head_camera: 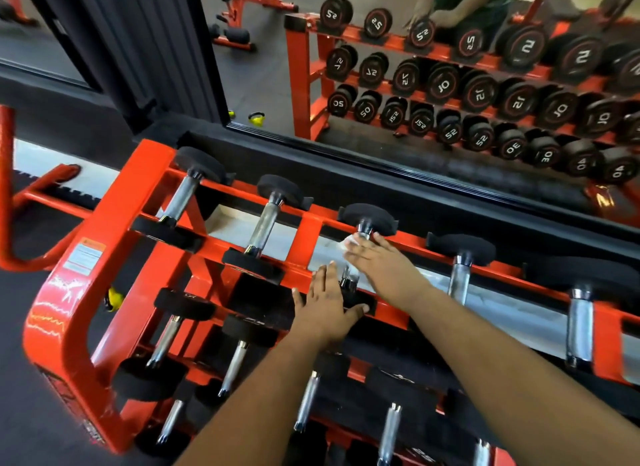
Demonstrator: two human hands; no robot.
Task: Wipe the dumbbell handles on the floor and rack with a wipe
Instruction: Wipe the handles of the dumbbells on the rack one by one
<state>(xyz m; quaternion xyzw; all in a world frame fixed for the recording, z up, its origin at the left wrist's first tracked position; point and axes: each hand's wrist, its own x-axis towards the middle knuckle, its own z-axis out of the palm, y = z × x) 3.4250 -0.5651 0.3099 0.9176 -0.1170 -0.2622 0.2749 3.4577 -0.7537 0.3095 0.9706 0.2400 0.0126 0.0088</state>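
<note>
Your right hand presses the wipe on the 3rd top-rack dumbbell handle, fingers flat; handle runs fwd-back under it. Left hand, fingers spread, steadies the near head

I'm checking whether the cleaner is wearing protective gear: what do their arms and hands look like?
Both forearms are bare as far as the picture shows, with no sleeves in view. The left hand and right hand wear no gloves, and no watch, ring or wristband shows.
</note>
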